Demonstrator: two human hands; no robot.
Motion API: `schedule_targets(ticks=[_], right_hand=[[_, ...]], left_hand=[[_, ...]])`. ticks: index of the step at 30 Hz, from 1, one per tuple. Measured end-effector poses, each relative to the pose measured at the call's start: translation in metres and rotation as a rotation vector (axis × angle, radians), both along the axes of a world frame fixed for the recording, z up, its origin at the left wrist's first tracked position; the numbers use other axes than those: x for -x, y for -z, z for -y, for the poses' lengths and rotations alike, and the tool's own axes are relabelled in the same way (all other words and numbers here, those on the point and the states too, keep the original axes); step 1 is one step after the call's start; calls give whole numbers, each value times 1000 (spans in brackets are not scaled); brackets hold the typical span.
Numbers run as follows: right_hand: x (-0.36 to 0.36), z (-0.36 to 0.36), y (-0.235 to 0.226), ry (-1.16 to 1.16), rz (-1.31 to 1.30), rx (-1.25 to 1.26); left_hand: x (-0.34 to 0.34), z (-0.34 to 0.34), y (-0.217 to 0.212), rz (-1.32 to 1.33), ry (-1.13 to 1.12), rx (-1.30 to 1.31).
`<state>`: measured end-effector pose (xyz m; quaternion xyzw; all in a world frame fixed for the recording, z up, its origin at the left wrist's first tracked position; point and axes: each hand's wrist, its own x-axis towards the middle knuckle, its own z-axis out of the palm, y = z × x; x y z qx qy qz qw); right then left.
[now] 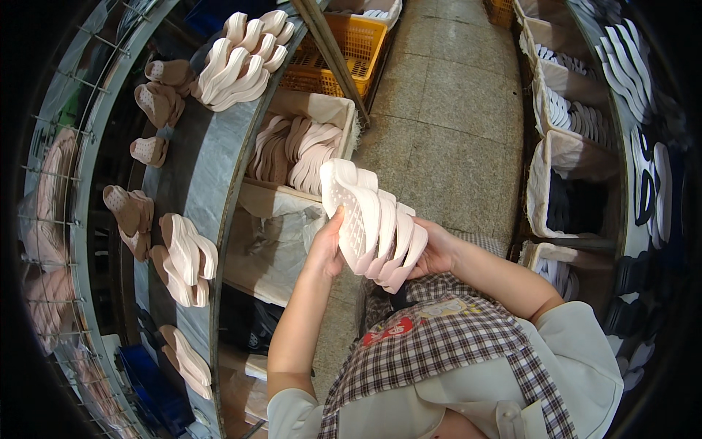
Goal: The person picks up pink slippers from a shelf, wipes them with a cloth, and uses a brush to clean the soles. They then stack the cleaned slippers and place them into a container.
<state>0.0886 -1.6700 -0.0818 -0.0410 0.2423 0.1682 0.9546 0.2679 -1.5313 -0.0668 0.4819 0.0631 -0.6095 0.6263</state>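
Left hand (327, 249) and right hand (431, 252) clamp stack of pale shoe soles (373, 223) from both ends. Stack fans loosely; slack squeeze likely spills middle soles onto floor (446, 110).

Grey curved bench (208, 164) runs along left side. On it: stack of pale pink soles (245, 62) at far end, second sole stack (186, 256) mid-bench, third (186, 358) near end. Tiled floor (446, 110) carries an orange crate (351, 55) and fabric-lined boxes (563, 183).
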Motion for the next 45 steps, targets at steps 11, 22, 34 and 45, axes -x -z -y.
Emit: schedule_targets(ticks=[11, 22, 34, 45], right_hand=[[-4, 4, -9, -24, -67, 109], [-19, 11, -66, 136, 111, 882], [-29, 1, -85, 366, 322, 1115], [-22, 0, -74, 317, 421, 1410]], left_hand=[[1, 3, -10, 18, -22, -2], [18, 2, -33, 236, -331, 252], [-5, 34, -61, 386, -296, 374], [3, 25, -62, 436, -289, 378]])
